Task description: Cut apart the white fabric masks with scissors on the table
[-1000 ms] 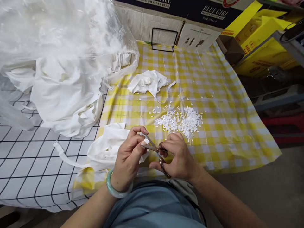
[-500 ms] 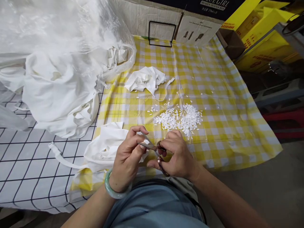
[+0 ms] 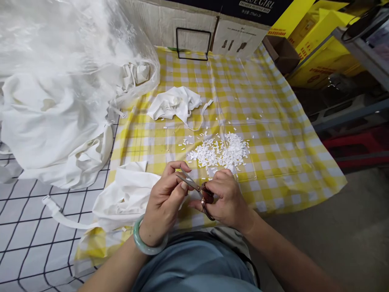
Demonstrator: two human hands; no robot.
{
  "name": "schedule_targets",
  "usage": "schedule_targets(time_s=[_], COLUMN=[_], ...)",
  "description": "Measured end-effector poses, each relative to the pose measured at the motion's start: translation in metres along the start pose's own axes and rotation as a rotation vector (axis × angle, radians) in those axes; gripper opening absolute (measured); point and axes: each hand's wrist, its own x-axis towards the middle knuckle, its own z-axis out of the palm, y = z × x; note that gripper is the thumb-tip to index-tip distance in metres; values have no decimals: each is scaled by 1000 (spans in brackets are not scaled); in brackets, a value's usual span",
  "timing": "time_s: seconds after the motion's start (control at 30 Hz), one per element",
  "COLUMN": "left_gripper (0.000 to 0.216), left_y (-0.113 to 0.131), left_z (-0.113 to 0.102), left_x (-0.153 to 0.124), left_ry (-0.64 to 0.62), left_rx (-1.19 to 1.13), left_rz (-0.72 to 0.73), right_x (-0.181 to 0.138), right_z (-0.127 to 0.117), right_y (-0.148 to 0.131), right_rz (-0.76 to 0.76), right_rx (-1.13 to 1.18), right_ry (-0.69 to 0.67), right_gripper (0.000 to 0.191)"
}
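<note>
While our right hand (image 3: 226,198) grips the scissors (image 3: 199,189), blades slightly parted at our left hand (image 3: 165,194), pinched with any contents hidden, white snippets (image 3: 234,149) heaped on the desk (image 3: 282,134) suggest much cutting done; what remains, we cannot tell.

so the scissors (image 3: 193,185) rn: silvery blades, shiny coppery-brown loops, handles in the right hand (image 3: 224,196). Blades are parted in a narrow V, tips pointing left at the left hand's (image 3: 167,192) fingers, held up above the table. Then there's the white cloth (image 3: 127,192) — all crumpled, lying w/ its bulk on the near-left part of the yellow check cover (image 3: 273,162), running behind the left hand. Thin strap (image 3: 71,222) trails off left w/ a small clip (image 3: 52,204) at the end. Can't tell if the fingers pinch any of it tbh.
</note>
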Motion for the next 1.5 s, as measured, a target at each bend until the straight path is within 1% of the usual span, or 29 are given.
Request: schedule_targets(time_s=[0.17, 0.23, 0.3, 0.37, 0.4, 0.43, 0.47, 0.5, 0.57, 0.63, 0.67, 0.7, 0.73, 0.8, 0.87, 0.9, 0.93, 0.97, 1.03, 1.1, 1.17, 1.2, 1.23, 1.3, 1.33, 1.37, 1.4, 1.47, 1.5], left_gripper=[28, 28, 28, 25, 20, 15, 11, 9, 7, 14, 15, 15, 16, 15, 10, 6, 4, 7, 10, 8, 11, 12, 14, 19, 21, 24, 26, 30, 31], left_y=[-3, -6, -8, -5, -2, 3, 7, 12, 21, 27, 29, 29, 27, 22, 17, 15, 14, 13, 14, 18, 23, 27, 31, 40, 45, 50, 54, 59, 60], left_z=[12, 17, 20, 18, 15, 8, -2, -15, -52, -95, -115, -132, -145, -158, -156, -154, -151, -150, -151, -155, -156, -156, -154, -150, -149, -148, -148, -149, -150], left_x=[18, 25, 27, 23, 18, 11, 4, -5, -25, -48, -60, -70, -79, -90, -94, -93, -92, -91, -90, -90, -91, -91, -90, -89, -89, -88, -88, -88, -88], left_ry=[-85, -88, -93, -178, -228, -260, -256, -195, 46, 280, 340, 348, 308, 157, 42, 26, 28, 40, 69, 113, 172, 191, 196, 169, 154, 145, 143, 134, 118], left_rx=[85, 109, 146, 235, 305, 386, 467, 541, 684, 853, 949, 1022, 1069, 1098, 1102, 1108, 1107, 1089, 1009, 908, 802, 737, 658, 477, 394, 328, 283, 251, 250], left_rz=[-11, 6, 29, 68, 93, 116, 129, 136, 124, 81, 40, 3, -26, -45, -40, -35, -36, -42, -60, -104, -180, -231, -290, -395, -430, -456, -479, -519, -540], right_x=[-15, -19, -20, -19, -17, -14, -11, -6, 3, 13, 17, 20, 24, 30, 40, 46, 54, 63, 82, 97, 101, 98, 92, 77, 70, 65, 63, 70, 77], right_z=[-7, -7, -8, -8, -7, -6, -5, -3, 4, 12, 18, 24, 31, 49, 66, 73, 77, 79, 75, 67, 61, 61, 64, 74, 80, 85, 88, 89, 86], right_y=[14, 21, 26, 28, 28, 28, 28, 27, 22, 13, 5, -5, -16, -40, -61, -68, -72, -73, -67, -57, -51, -51, -53, -64, -70, -76, -81, -86, -87], right_rz=[80, 139, 236, 319, 333, 326, 306, 283, 246, 221, 193, 149, 91, -43, -140, -148, -124, -72, 70, 183, 218, 204, 165, 38, -18, -38, -13, 132, 204], right_rx=[-131, -122, -27, 128, 207, 277, 335, 383, 431, 391, 347, 303, 271, 261, 273, 289, 325, 383, 512, 526, 409, 357, 334, 355, 385, 426, 481, 649, 750], right_ry=[107, 126, 110, 80, 59, 31, 0, -35, -66, -8, 29, 53, 51, -51, -193, -249, -287, -297, -241, -122, 3, 27, 13, -110, -198, -275, -331, -387, -414], right_gripper=[48, 51, 52, 44, 39, 37, 37, 37, 33, 32, 33, 32, 32, 29, 25, 22, 19, 16, 12, 16, 20, 23, 28, 38, 37, 33, 27, 16, 16])
